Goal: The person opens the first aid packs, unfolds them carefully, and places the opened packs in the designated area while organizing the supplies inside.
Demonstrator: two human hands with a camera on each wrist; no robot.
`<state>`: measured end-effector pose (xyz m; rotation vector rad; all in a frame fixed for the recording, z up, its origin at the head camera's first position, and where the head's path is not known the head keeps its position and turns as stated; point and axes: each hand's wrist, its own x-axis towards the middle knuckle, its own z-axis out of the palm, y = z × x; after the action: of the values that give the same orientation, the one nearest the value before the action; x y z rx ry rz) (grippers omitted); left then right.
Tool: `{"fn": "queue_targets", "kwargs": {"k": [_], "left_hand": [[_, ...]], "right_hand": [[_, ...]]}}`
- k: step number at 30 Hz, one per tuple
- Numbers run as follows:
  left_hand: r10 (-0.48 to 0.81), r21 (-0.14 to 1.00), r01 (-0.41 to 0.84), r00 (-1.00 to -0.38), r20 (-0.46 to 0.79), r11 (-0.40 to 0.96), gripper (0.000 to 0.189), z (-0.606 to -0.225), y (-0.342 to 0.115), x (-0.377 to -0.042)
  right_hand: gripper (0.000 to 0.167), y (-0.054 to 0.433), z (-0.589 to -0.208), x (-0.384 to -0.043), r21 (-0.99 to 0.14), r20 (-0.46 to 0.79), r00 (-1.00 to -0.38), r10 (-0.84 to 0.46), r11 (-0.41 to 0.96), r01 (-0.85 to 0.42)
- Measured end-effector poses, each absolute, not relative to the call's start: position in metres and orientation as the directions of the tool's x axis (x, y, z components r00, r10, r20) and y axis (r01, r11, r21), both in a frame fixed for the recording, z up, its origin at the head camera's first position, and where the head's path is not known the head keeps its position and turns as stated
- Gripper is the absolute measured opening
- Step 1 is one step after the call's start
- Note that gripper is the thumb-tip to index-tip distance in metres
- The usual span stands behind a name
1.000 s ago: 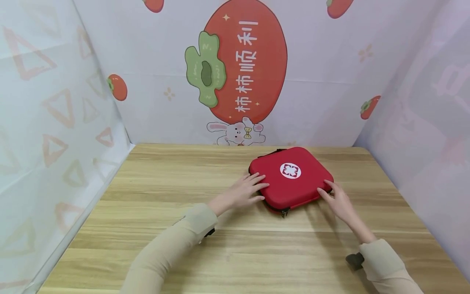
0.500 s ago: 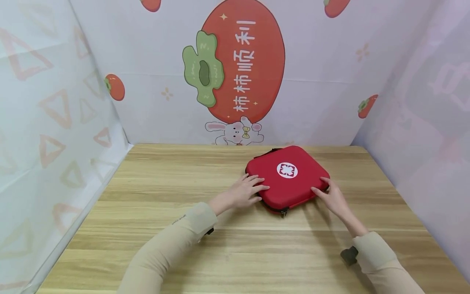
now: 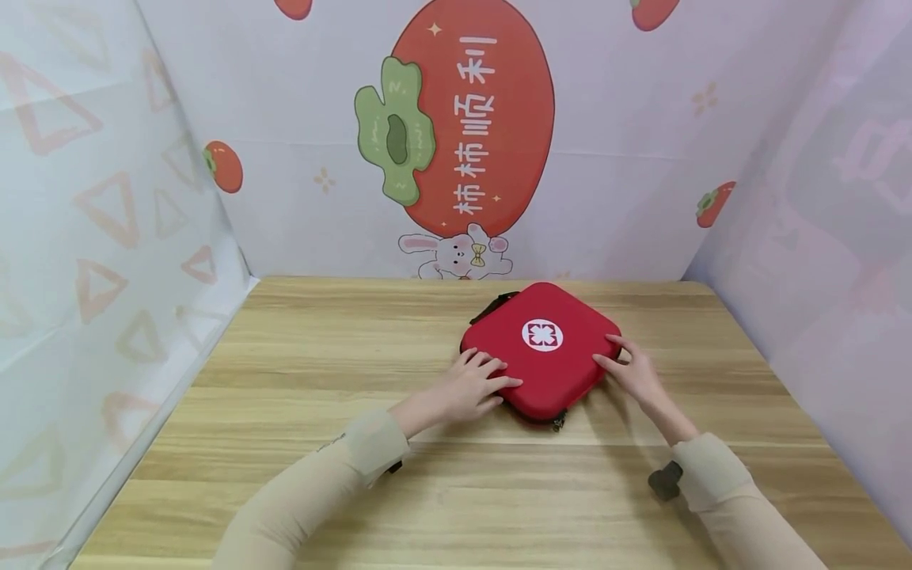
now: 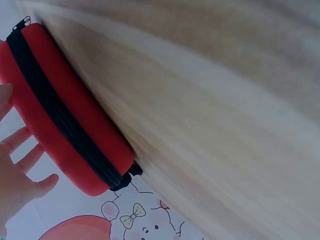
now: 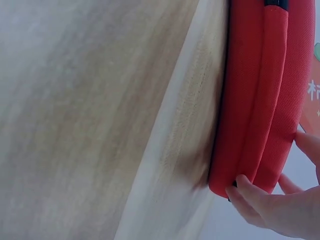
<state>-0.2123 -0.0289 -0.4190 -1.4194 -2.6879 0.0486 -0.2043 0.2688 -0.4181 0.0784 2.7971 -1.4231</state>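
A red first-aid case (image 3: 552, 317) with a round white emblem lies flat on the wooden table, turned so one corner points toward me. My left hand (image 3: 466, 389) rests on its left edge, fingers spread over the top. The left wrist view shows the case's black zipper (image 4: 65, 115) running closed along that side, with the hand (image 4: 20, 175) against the top face. At the right corner my right hand (image 3: 634, 372) grips the edge between thumb and fingers. In the right wrist view, fingertips (image 5: 245, 185) curl onto the case's red side wall (image 5: 250, 100).
A black handle (image 3: 492, 307) sticks out at the case's far left side. Zipper pulls (image 3: 559, 422) hang at its near corner. Behind the wooden table (image 3: 321, 340) stands a white backdrop (image 3: 613, 119) printed with persimmons and a rabbit; patterned sheets flank both sides.
The case has slid left and turned counterclockwise, its left corner coming nearer and its right corner swinging away. Both hands have moved with it, the right one leftward.
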Motion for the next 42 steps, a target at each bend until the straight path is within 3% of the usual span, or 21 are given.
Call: {"fn": "queue_targets", "kwargs": {"k": [8, 15, 28, 42], "left_hand": [[0.844, -0.018, 0.850, -0.521, 0.129, 0.527, 0.044, -0.422, -0.035, -0.197], [0.853, -0.065, 0.862, -0.484, 0.193, 0.503, 0.045, -0.425, -0.037, -0.186], [0.853, -0.092, 0.860, -0.476, 0.212, 0.502, 0.047, -0.423, -0.038, -0.168], [0.857, -0.088, 0.868, -0.458, 0.236, 0.488, 0.047, -0.425, -0.036, -0.159]], "right_hand": [[0.058, 0.262, -0.416, -0.212, -0.831, -0.029, -1.000, -0.003, 0.556, 0.023], [0.055, 0.253, -0.420, -0.223, -0.844, -0.024, -0.999, -0.044, 0.536, -0.003], [0.049, 0.231, -0.422, -0.242, -0.854, -0.009, -0.985, -0.171, 0.515, -0.081], [0.046, 0.207, -0.423, -0.259, -0.853, -0.058, -0.971, -0.232, 0.517, -0.073]]}}
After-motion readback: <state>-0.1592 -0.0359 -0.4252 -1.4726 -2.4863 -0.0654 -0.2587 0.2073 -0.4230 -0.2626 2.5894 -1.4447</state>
